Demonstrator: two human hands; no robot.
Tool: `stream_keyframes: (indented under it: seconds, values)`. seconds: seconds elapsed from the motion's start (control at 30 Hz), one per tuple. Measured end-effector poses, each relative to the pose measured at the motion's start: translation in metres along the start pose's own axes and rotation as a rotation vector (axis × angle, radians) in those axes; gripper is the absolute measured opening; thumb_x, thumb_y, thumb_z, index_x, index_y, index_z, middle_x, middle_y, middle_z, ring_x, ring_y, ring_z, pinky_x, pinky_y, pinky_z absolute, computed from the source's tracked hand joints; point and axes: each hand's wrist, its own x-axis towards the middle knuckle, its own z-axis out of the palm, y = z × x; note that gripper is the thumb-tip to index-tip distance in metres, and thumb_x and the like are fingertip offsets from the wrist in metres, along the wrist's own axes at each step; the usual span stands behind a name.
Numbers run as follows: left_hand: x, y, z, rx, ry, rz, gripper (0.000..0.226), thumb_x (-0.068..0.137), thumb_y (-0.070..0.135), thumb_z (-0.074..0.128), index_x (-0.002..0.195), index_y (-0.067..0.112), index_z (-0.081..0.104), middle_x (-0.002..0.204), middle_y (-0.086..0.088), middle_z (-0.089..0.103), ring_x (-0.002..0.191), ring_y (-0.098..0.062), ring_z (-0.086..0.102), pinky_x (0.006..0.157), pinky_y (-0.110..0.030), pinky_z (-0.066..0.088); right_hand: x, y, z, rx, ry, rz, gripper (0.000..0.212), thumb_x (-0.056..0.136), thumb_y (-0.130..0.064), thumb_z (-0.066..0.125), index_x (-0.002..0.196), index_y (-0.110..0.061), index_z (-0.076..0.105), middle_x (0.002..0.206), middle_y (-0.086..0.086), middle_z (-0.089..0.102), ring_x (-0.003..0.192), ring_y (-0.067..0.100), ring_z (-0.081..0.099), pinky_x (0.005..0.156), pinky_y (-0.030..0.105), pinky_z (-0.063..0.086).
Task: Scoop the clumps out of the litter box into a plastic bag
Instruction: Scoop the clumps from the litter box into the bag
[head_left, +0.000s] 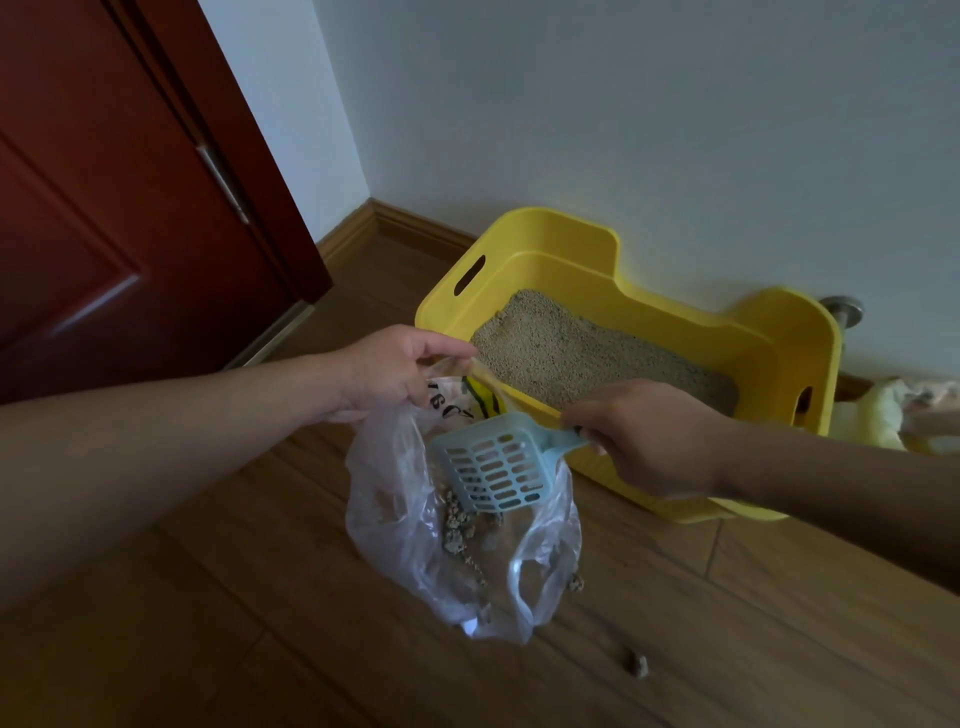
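Dumping step: your right hand (649, 436) grips the scoop (493, 462) handle, tipped into the plastic bag (395, 499); your left hand (389, 371) pinches its rim open. Clumps (457, 525) lie inside, beside the litter box (545, 239). Next, probably retrieve the stray clump (639, 665) from the floor.

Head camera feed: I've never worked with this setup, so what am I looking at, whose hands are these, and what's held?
There is no machine here: one wide-angle camera worn on a person's head looks down at their bare hands. The left hand holds open a clear plastic bag resting on the wooden floor. The right hand grips a pale blue slotted litter scoop, tipped into the bag, where clumps lie. Behind stands the yellow litter box with litter. One stray clump lies on the floor.
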Motion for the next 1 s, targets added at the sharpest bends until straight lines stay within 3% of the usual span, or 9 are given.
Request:
stream_keyframes:
  seconds: [0.13, 0.23, 0.37, 0.5, 0.63, 0.77, 0.87, 1.0]
  values:
    - [0.002, -0.001, 0.0, 0.007, 0.014, -0.008, 0.077, 0.074, -0.034, 0.046, 0.119, 0.026, 0.062, 0.124, 0.005, 0.062, 0.128, -0.012, 0.051, 0.098, -0.039, 0.05, -0.003, 0.005, 0.001, 0.054, 0.003, 0.028, 0.023, 0.092, -0.015, 0.045, 0.093, -0.037, 0.05, 0.082, -0.01, 0.056, 0.082, 0.021, 0.057, 0.071, 0.038, 0.047]
    - [0.004, 0.0, -0.001, 0.021, 0.035, -0.015, 0.076, 0.074, -0.034, 0.047, 0.129, 0.018, 0.058, 0.122, 0.004, 0.062, 0.128, -0.014, 0.051, 0.101, -0.039, 0.048, -0.007, 0.008, 0.001, 0.106, 0.054, 0.024, 0.028, 0.092, -0.014, 0.048, 0.086, -0.04, 0.041, 0.078, -0.011, 0.057, 0.074, 0.018, 0.054, 0.065, 0.035, 0.043]
    - [0.007, 0.001, -0.002, 0.078, 0.051, -0.001, 0.076, 0.073, -0.032, 0.05, 0.135, 0.013, 0.056, 0.122, 0.005, 0.062, 0.131, -0.012, 0.047, 0.097, -0.026, 0.047, -0.016, 0.009, -0.003, 0.195, 0.101, 0.035, 0.026, 0.091, -0.011, 0.056, 0.088, -0.036, 0.048, 0.082, -0.015, 0.055, 0.075, 0.009, 0.049, 0.065, 0.026, 0.034]
    - [0.01, 0.002, -0.003, 0.111, 0.068, 0.013, 0.076, 0.072, -0.03, 0.053, 0.133, 0.016, 0.058, 0.124, 0.004, 0.063, 0.131, -0.013, 0.047, 0.097, -0.027, 0.047, -0.027, 0.012, -0.01, 0.242, 0.154, 0.075, 0.024, 0.085, -0.009, 0.065, 0.092, -0.028, 0.052, 0.082, -0.017, 0.052, 0.076, 0.001, 0.05, 0.062, 0.012, 0.033]
    - [0.012, 0.0, -0.003, 0.095, 0.082, 0.011, 0.077, 0.071, -0.03, 0.052, 0.129, 0.02, 0.06, 0.126, 0.005, 0.062, 0.13, -0.014, 0.049, 0.092, -0.027, 0.048, -0.034, 0.015, -0.014, 0.247, 0.177, 0.143, 0.023, 0.087, -0.012, 0.065, 0.105, -0.026, 0.059, 0.09, -0.015, 0.056, 0.08, 0.002, 0.052, 0.063, 0.015, 0.036]
    - [0.014, -0.001, -0.003, 0.082, 0.071, 0.008, 0.076, 0.071, -0.028, 0.055, 0.125, 0.025, 0.061, 0.125, 0.006, 0.064, 0.131, -0.016, 0.049, 0.102, -0.038, 0.047, -0.035, 0.025, -0.018, 0.203, 0.192, 0.211, 0.021, 0.088, -0.012, 0.063, 0.107, -0.022, 0.064, 0.096, -0.008, 0.06, 0.083, 0.007, 0.053, 0.071, 0.022, 0.044]
    - [0.016, 0.0, -0.002, 0.084, 0.069, 0.006, 0.077, 0.072, -0.029, 0.053, 0.134, 0.017, 0.057, 0.125, 0.006, 0.063, 0.132, -0.017, 0.049, 0.102, -0.037, 0.047, -0.031, 0.039, -0.019, 0.169, 0.192, 0.319, 0.024, 0.09, -0.012, 0.061, 0.11, -0.024, 0.065, 0.098, -0.008, 0.061, 0.086, 0.011, 0.055, 0.076, 0.028, 0.047]
    - [0.021, 0.001, -0.001, 0.099, 0.066, 0.017, 0.077, 0.072, -0.029, 0.054, 0.132, 0.019, 0.059, 0.126, 0.006, 0.062, 0.131, -0.015, 0.048, 0.102, -0.033, 0.046, -0.026, 0.061, -0.016, 0.157, 0.173, 0.49, 0.024, 0.093, -0.013, 0.057, 0.111, -0.026, 0.066, 0.093, -0.011, 0.061, 0.082, 0.008, 0.057, 0.07, 0.024, 0.046]
